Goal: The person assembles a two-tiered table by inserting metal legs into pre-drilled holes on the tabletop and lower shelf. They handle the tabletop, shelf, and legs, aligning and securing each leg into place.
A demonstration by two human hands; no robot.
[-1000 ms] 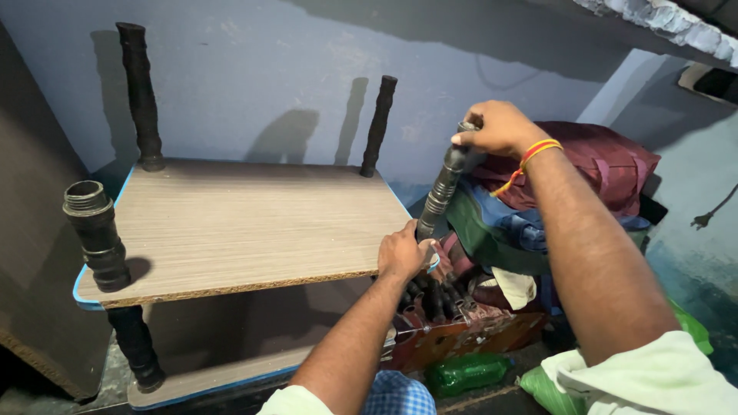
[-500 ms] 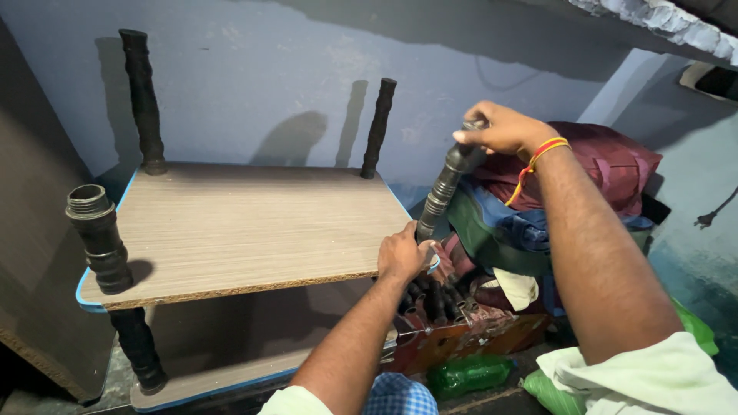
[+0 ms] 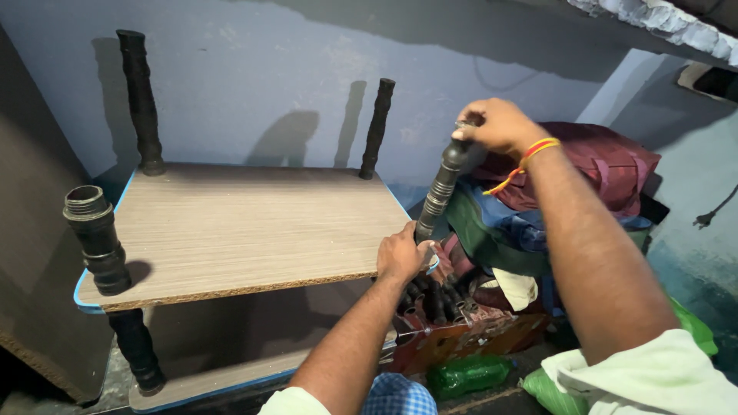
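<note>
Head view: the foot of the black ribbed post [image 3: 440, 187] at the shelf board's [image 3: 238, 227] near right corner is hidden behind the left hand [image 3: 401, 254], whose fingers curl over that corner. The right hand [image 3: 492, 124] caps the post's top, fingers pinched around it, so the tip is hard to make out. The lower shelf is cut off below. Compared with a second ago, the post leans the same way; the right hand has shifted slightly over its top.

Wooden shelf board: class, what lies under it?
Under the shelf board a lower board and a black post show; its far underside lies in shadow, unseen.
</note>
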